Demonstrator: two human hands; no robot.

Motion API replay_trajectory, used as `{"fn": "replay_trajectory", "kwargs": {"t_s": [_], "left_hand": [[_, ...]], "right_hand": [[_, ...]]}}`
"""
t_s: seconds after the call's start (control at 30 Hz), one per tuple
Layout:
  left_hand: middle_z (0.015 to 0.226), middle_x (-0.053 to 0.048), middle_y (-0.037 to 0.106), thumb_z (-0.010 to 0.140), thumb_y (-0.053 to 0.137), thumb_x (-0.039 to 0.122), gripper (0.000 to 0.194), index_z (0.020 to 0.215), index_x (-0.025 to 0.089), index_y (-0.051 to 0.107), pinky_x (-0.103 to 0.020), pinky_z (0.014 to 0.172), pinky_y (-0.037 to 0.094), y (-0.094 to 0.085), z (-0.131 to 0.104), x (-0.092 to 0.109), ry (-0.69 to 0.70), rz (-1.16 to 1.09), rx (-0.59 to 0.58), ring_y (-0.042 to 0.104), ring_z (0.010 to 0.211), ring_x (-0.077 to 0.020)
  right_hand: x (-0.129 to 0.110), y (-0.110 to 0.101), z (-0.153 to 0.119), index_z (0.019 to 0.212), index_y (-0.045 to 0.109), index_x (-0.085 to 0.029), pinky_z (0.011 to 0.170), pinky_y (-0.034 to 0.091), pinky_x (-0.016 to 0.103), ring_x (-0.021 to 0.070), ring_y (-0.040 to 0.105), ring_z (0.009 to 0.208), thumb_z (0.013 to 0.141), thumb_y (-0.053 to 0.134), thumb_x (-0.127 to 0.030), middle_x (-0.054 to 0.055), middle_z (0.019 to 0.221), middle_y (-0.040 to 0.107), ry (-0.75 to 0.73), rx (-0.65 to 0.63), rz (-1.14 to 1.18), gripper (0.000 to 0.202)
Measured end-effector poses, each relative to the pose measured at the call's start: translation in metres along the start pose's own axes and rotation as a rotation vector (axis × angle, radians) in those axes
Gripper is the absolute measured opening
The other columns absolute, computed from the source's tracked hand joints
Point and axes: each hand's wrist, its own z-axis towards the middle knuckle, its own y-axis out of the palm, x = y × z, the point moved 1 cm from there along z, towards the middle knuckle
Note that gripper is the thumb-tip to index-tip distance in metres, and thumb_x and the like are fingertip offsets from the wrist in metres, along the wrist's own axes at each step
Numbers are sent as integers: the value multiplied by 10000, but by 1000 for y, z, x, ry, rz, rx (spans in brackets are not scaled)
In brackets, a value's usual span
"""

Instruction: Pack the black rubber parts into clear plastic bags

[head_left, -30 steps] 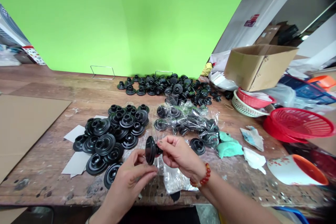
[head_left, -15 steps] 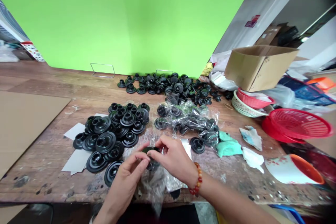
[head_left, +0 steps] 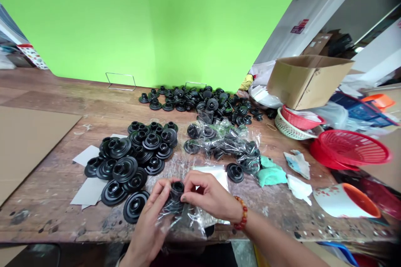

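Near the table's front edge, my left hand (head_left: 153, 212) is wrapped round a black ridged disc part (head_left: 176, 198) inside a clear plastic bag (head_left: 191, 219). The part's round hub faces up. My right hand (head_left: 208, 194), with a beaded bracelet at the wrist, pinches the bag's film at the hub's right side. A stack of clear bags (head_left: 216, 173) lies partly under my right hand. To the left is a pile of bare black disc parts (head_left: 125, 169). Bagged parts (head_left: 225, 144) lie behind my hands, and one disc part (head_left: 234, 172) sits right of the stack.
More black parts (head_left: 211, 104) lie along the green panel (head_left: 175, 25). At the right are a cardboard box (head_left: 307, 83), red baskets (head_left: 354, 146), a green cloth (head_left: 272, 173) and a white-and-orange container (head_left: 338, 200). Cardboard (head_left: 31, 142) covers the left side.
The part in my hands now shows its hub upward, with the bag spread around it. My right hand has shifted slightly right and down, and the bag no longer hangs straight down.
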Motion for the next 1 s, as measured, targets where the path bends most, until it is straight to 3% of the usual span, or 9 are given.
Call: {"fn": "replay_trajectory", "kwargs": {"t_s": [0.2,0.4,0.53,0.6,0.67,0.73,0.8,0.87,1.0], "left_hand": [[713,25,648,809,700,300,170,773,212,558,-189,602,502,1,2,0,-2,10,-47,617,636,-115],[600,32,585,780,727,297,204,691,189,579,-182,536,435,-10,4,12,53,151,-147,520,541,-92],[674,14,576,811,692,315,162,693,209,657,-237,686,451,-18,5,30,293,428,-337,536,696,-133],[683,6,562,819,681,284,129,707,220,685,-293,814,439,-18,4,39,388,660,-452,531,741,-153],[744,-3,550,817,677,236,94,724,225,689,-297,868,416,-16,4,43,481,820,-446,528,801,-161],[910,-15,560,807,684,219,58,854,252,673,-283,895,416,-14,6,41,582,771,-281,535,943,-177],[1095,-21,545,807,686,240,246,1031,296,603,-301,952,410,-14,9,33,618,627,-60,515,1095,-198],[1185,-28,530,814,677,284,337,1119,317,535,-344,984,409,-14,12,21,575,594,58,520,1133,-214],[1144,-49,549,855,611,303,198,1047,282,569,-409,980,408,-11,10,-8,509,967,-46,541,1089,-241]], "right_hand": [[11,-2,-3,772,539,-158,419,253,176,41,386,444,840,669,-405,-22,669,590,245,-144,475,288],[-3,-6,-5,815,565,-159,418,289,169,50,389,448,824,682,-400,-37,623,564,348,-284,371,268],[-32,-13,-11,793,629,-165,588,396,197,90,489,644,805,698,-238,-21,723,543,69,-294,-89,100],[-47,-14,-14,760,620,-165,692,438,216,110,536,750,815,689,-214,6,826,577,-90,-392,-154,101],[-56,-16,-14,751,600,-169,737,453,227,116,554,784,852,656,-241,19,862,597,-163,-452,-138,137],[-58,-20,-10,742,586,-175,681,442,226,109,538,713,879,622,-259,3,783,586,-149,-353,-192,165],[-54,-28,-2,731,581,-179,606,412,223,102,500,633,880,615,-263,-21,693,551,-101,-141,-266,174],[-46,-43,9,745,573,-180,544,397,217,98,488,579,882,603,-281,-27,661,546,-52,64,-243,173],[-20,-94,29,767,533,-189,511,437,241,120,534,530,876,586,-367,-18,631,564,4,460,-220,216]]}}
